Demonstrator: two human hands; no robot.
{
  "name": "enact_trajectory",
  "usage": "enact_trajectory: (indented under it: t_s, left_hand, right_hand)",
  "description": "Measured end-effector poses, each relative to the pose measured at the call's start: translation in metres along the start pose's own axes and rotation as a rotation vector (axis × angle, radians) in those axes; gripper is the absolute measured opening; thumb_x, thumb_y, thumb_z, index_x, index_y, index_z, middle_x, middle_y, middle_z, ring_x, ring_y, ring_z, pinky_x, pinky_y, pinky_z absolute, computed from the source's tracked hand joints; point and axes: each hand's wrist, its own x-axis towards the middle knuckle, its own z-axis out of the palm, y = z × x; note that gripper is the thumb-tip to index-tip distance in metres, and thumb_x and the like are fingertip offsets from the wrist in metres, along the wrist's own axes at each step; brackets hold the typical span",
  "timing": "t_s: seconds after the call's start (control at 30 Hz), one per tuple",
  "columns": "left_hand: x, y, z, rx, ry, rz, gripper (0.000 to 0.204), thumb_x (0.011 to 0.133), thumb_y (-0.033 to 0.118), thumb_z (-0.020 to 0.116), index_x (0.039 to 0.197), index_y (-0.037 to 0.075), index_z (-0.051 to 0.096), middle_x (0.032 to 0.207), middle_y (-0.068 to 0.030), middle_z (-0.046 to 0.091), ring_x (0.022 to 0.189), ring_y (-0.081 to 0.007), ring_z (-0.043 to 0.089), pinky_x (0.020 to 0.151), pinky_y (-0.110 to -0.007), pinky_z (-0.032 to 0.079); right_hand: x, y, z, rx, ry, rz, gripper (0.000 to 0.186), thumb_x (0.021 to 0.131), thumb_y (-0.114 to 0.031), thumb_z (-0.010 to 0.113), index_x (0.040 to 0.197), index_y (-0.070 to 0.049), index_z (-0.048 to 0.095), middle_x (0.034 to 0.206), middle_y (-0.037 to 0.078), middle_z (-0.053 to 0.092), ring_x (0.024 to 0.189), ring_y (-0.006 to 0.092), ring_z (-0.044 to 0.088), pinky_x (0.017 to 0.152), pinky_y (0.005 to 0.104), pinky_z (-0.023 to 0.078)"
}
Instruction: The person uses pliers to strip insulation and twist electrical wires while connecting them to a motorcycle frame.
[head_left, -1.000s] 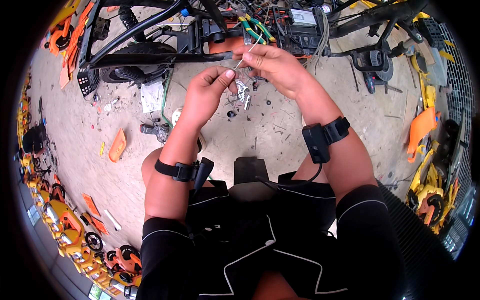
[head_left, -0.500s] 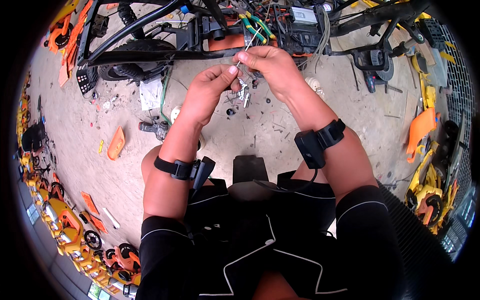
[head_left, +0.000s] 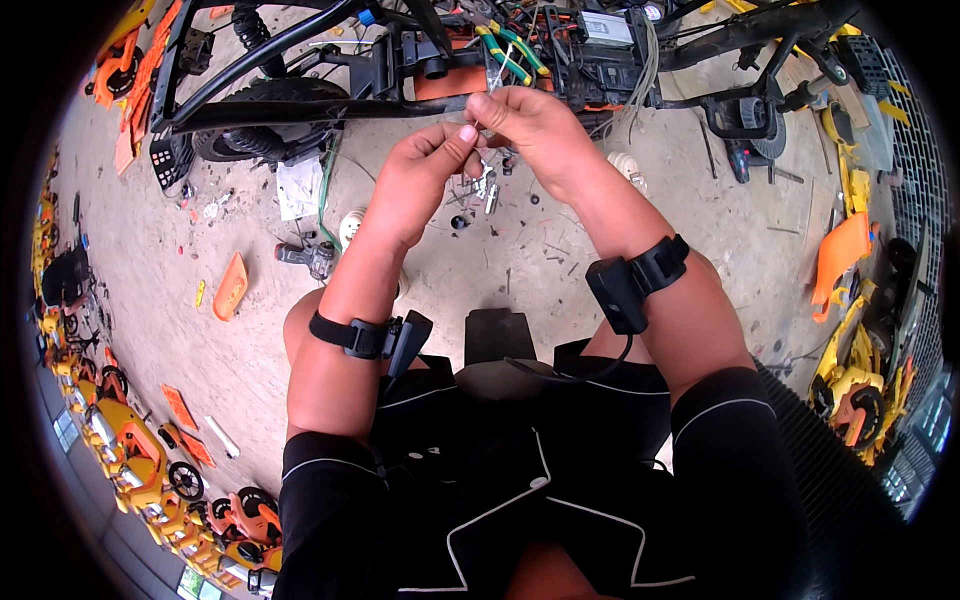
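Note:
My left hand (head_left: 425, 180) and my right hand (head_left: 535, 130) meet in front of the vehicle frame, both closed with thumbs against fingers. A thin pale strand (head_left: 496, 78) shows just above my right fingers, seemingly held between my fingertips; the rest of it is hidden. What my left fingertips pinch is too small to make out. Below the hands is a small cluster of silvery metal parts (head_left: 486, 188). Green-and-yellow-handled pliers (head_left: 505, 52) rest on the frame beyond my right hand.
The black vehicle frame (head_left: 290, 112), with wheel and wiring, spans the far side. A cordless power tool (head_left: 308, 258), an orange panel (head_left: 230, 288) and a paper sheet (head_left: 300, 188) lie at left. Another drill (head_left: 738, 162) lies right. Yellow and orange vehicles (head_left: 130, 440) line the left edge.
My right hand has shifted slightly left and up, closer over my left fingertips. The long pale strand that stuck out toward the pliers is now mostly out of sight.

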Motion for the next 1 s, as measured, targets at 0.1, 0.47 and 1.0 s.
enact_trajectory:
  t_s: [0.1,0.47,1.0]
  left_hand:
    - [0.001,-0.002,-0.003,-0.026,-0.007,0.003,0.028,0.101,0.029,0.057,0.098,0.003,0.066,0.079,-0.0014,0.061,0.081,-0.0117,0.055,0.082,-0.026,0.042]
    - [0.000,-0.003,-0.001,-0.024,0.004,-0.006,0.028,0.101,0.029,0.057,0.100,0.003,0.067,0.078,-0.0009,0.061,0.080,-0.0117,0.056,0.080,-0.026,0.042]
    - [0.001,-0.006,-0.002,0.002,0.005,0.004,0.028,0.102,0.026,0.054,0.099,0.002,0.066,0.075,-0.0011,0.059,0.077,-0.0112,0.055,0.077,-0.025,0.043]
  right_hand:
    - [-0.003,-0.005,0.001,0.158,-0.103,0.019,0.041,0.098,-0.036,0.060,0.117,0.001,0.063,0.105,0.006,0.065,0.090,0.0166,0.062,0.084,0.0314,0.048]
    - [0.000,0.003,0.004,0.102,-0.052,0.023,0.025,0.093,-0.022,0.068,0.097,0.002,0.069,0.081,0.005,0.067,0.077,0.0141,0.061,0.079,0.0302,0.047]
    - [0.002,-0.004,-0.009,0.240,-0.061,0.057,0.045,0.099,-0.038,0.057,0.125,-0.001,0.059,0.120,0.008,0.062,0.107,0.0163,0.059,0.086,0.0313,0.046]
